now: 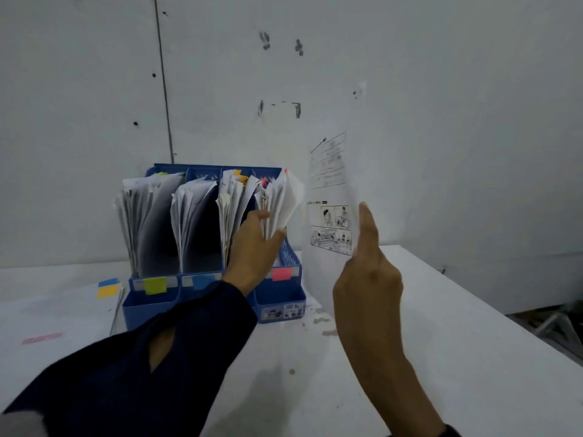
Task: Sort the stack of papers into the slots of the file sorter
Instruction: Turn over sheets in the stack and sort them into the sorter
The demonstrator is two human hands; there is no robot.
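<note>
A blue file sorter (277,298) with several slots full of upright papers stands on the white table against the wall. Coloured labels mark its front: yellow-green (155,285), blue (202,281), pink (281,274). My left hand (255,247) reaches into the rightmost slot, thumb and fingers gripping its bundle of papers (284,200) and pulling it aside. My right hand (367,272) holds a single printed sheet (331,197) upright just right of the sorter, index finger straight along its edge. The sheet shows a form and cartoon panels.
A stack of papers (63,310) with blue and yellow sticky tabs (108,287) lies flat on the table (441,357) left of the sorter. The table's right edge runs diagonally at far right, with a metal frame (555,323) beyond it. The wall stands close behind.
</note>
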